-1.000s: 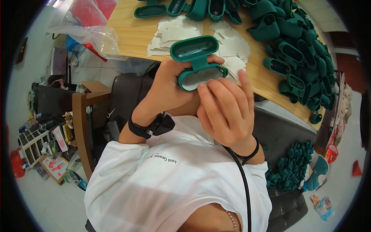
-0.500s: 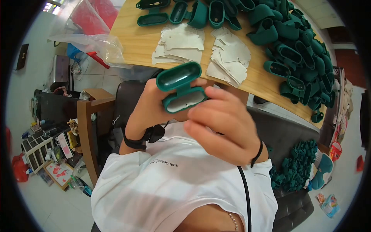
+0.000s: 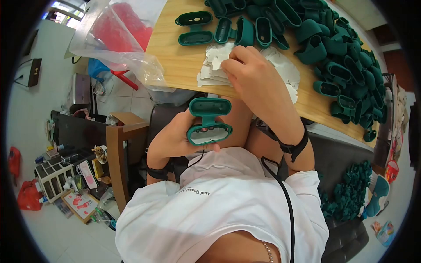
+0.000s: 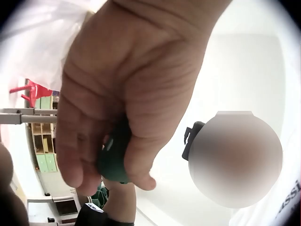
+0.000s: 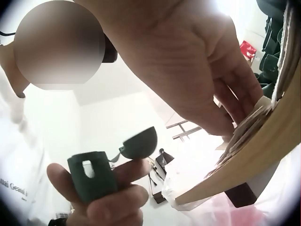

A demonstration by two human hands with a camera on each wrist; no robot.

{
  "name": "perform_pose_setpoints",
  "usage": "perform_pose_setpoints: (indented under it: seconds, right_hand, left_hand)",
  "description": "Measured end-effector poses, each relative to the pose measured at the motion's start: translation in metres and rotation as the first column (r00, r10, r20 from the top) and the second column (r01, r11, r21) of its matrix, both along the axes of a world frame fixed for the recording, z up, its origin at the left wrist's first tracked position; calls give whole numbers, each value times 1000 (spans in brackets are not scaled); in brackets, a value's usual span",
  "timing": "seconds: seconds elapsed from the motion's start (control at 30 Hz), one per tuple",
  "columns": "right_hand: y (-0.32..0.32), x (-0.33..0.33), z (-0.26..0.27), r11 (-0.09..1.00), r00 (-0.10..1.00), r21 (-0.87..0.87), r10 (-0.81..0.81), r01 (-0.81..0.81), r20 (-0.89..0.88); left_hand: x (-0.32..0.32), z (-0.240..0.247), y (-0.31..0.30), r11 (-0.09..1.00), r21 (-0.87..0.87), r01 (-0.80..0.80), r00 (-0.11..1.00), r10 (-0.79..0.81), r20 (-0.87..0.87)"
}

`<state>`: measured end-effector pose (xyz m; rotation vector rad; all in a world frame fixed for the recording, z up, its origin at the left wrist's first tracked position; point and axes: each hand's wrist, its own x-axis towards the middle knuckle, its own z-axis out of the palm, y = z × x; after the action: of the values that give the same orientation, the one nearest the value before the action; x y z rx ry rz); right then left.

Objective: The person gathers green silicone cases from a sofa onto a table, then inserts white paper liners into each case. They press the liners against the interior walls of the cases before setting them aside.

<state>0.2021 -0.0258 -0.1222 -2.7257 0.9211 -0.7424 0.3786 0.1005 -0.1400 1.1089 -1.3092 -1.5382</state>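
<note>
Head view shows a person in a white shirt sitting at the near edge of a wooden tabletop (image 3: 177,65). The left hand (image 3: 173,138) is held low, in front of the body and apart from the tabletop, and its fingers and thumb are curled round a green case (image 3: 209,122). The case is open: its lid stands up on the far side, joined by a hinge strip, and the inside of the lower part looks pale. In the left wrist view the same hand grips the case tightly, and only a small green part shows between the fingers.

The right hand (image 3: 254,74) is stretched forward over the tabletop edge and lies on the white cards (image 3: 209,72), which are in 2 loose stacks side by side. Its fingers are bent down onto the left stack. In the right wrist view the fingertips (image 5: 235,117) touch the edges of the stacked cards, but I cannot tell if they pinch 1 card or only rest on them.

On the far and right part of the tabletop lies a big pile of green cases (image 3: 346,61), many of them open. At the left corner of the tabletop hangs a clear plastic bag (image 3: 118,30) with something red inside. More green cases (image 3: 346,197) lie in a heap lower on the right, beside the dark seat
</note>
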Motion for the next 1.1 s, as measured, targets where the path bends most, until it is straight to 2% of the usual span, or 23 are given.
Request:
perform_pose_setpoints:
  seconds: [0.1, 0.17, 0.2, 0.23, 0.27, 0.3, 0.33, 0.37, 0.4, 0.47, 0.53, 0.63, 0.77, 0.83, 0.93, 1.1]
  right_hand:
    - [1, -3, 4, 999, 990, 45, -24, 18, 136]
    - [2, -5, 9, 996, 924, -66, -37, 67, 382]
    - [3, -6, 13, 989, 869, -116, -26, 96, 495]
    - [5, -11, 23, 941, 875, -271, -52, 205, 480]
    - [8, -18, 34, 858, 878, -417, -78, 300, 471]
    - [15, -23, 39, 850, 823, -422, -25, 316, 567]
    - [15, -31, 43, 808, 837, -529, 85, 259, 540]
    - [16, -39, 48, 748, 846, -632, 191, 203, 498]
    - [17, -46, 52, 674, 851, -724, 286, 149, 441]
    - [38, -39, 39, 578, 860, -806, 340, 129, 381]
    - [52, -36, 20, 556, 907, -829, 317, 59, 277]
    - [66, -59, 18, 718, 978, -687, 202, -111, 52]
    - [71, -66, 19, 794, 979, -607, 152, -41, 133]
    - [72, -69, 20, 796, 981, -604, 138, -28, 136]
    - [74, -76, 20, 822, 986, -569, 107, -15, 129]
    - [77, -89, 17, 865, 987, -502, 106, -31, 122]
  left_hand:
    - [14, 1, 0, 998, 29, 61, 998, -60, -20]
    - [24, -10, -3, 997, 26, 72, 995, -70, -73]
    - [17, -16, -3, 1000, 26, 17, 970, -10, -243]
    - [8, -19, -5, 999, 28, -30, 913, 38, -406]
    - [1, -15, -7, 997, 49, -55, 870, 72, -489]
    - [-5, -14, -9, 994, 73, -82, 816, 109, -567]
    - [-9, -17, -13, 978, 183, 101, 631, 79, -772]
    - [-13, -19, -18, 955, 219, 199, 513, 88, -854]
    - [-19, -20, -22, 941, 245, 235, 471, 110, -875]
    - [-31, -16, -27, 938, 280, 203, 514, 141, -846]
    - [-38, -9, -30, 937, 307, 166, 591, 155, -792]
    - [-47, 0, -31, 932, 341, 128, 705, 156, -692]
    - [-60, 10, -32, 922, 369, 119, 817, 120, -564]
    - [-67, 13, -34, 917, 379, 125, 846, 101, -524]
    - [-75, 17, -36, 886, 425, 186, 821, 98, -563]
    - [-90, 20, -36, 811, 559, 171, 841, 175, -512]
